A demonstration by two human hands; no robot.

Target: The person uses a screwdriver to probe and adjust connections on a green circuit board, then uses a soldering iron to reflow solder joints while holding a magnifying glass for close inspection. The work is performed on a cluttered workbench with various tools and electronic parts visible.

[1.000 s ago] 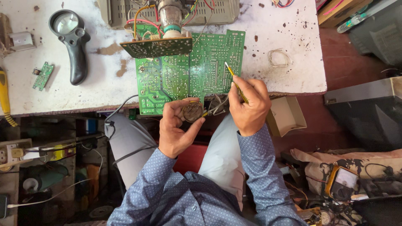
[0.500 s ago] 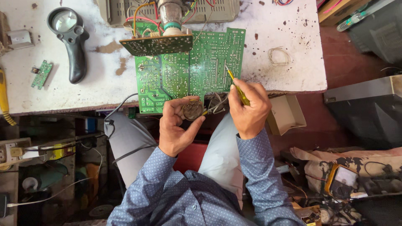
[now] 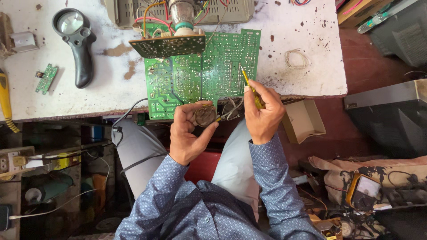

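Note:
A large green circuit board (image 3: 200,80) lies solder side up at the near edge of a stained white workbench (image 3: 302,75). My left hand (image 3: 189,131) holds a small round metal tin (image 3: 205,115) just below the board's front edge. My right hand (image 3: 263,111) grips a yellow-handled tool (image 3: 249,86) like a pen, its thin tip resting on the board's right part. A smaller board (image 3: 168,46) with a glass tube neck (image 3: 182,15) stands over the big board's far side, joined by coloured wires.
A black magnifier (image 3: 78,40) and a tiny green board (image 3: 46,78) lie at the bench's left. A wire coil (image 3: 297,58) lies right of the board. An open cardboard box (image 3: 304,120) hangs near the bench edge. A yellow multimeter (image 3: 365,191) sits on floor clutter.
The view has shifted slightly; the hands keep their grips, and the tool tip stays on the board's right part.

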